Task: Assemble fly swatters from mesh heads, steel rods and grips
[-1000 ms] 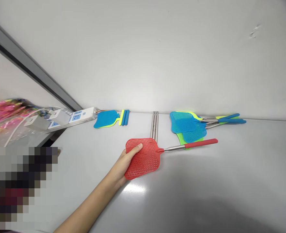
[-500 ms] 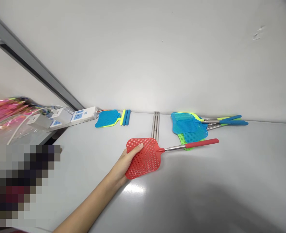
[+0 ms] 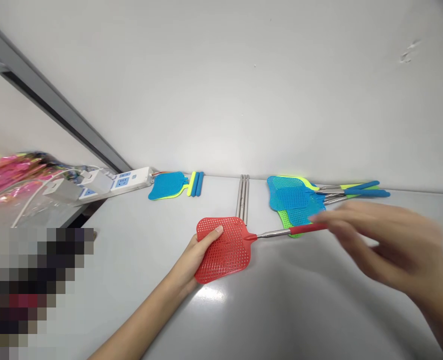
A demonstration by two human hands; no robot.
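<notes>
Newly in view, right hand [image 3: 384,245] over swatter's red handle [image 3: 307,229]

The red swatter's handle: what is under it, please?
A green swatter lies under the red handle. The handle's far end is covered by the right hand, so what lies under that part cannot be seen.

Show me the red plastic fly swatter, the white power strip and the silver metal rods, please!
Red plastic fly swatter [image 3: 229,255], head view, on its mesh head.
White power strip [image 3: 138,176], head view, on its casing.
Silver metal rods [image 3: 243,195], head view, on the middle rod.
</notes>
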